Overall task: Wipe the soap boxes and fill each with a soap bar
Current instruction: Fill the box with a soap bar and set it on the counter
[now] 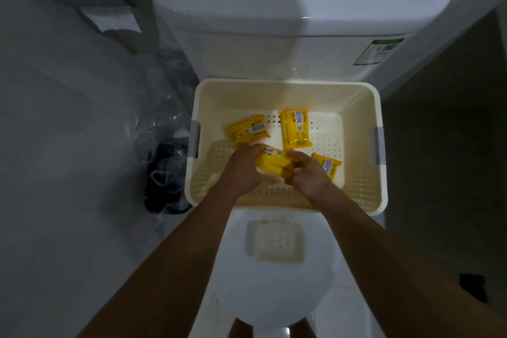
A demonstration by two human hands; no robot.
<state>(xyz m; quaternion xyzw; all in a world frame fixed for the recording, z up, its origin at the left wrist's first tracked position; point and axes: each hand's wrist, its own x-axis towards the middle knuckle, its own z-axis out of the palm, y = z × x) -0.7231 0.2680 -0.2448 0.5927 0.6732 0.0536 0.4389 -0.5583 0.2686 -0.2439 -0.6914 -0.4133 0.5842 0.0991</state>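
Observation:
A cream perforated basket [285, 93] rests on the closed toilet lid and holds several yellow wrapped soap bars. Both my hands reach inside it and grip the same wrapped soap bar [270, 162]: my left hand [242, 169] on its left end, my right hand [308, 173] on its right end. Two other wrapped bars lie further back [247, 130] [296, 127], and one [329, 166] lies partly hidden behind my right hand. An empty whitish soap box [275, 241] sits open on the toilet lid, just in front of the basket.
The white toilet lid [274, 293] and cistern [296, 22] fill the centre. A bin with a clear plastic liner and dark items [167, 173] stands on the floor at the left. A dark wall runs along the right.

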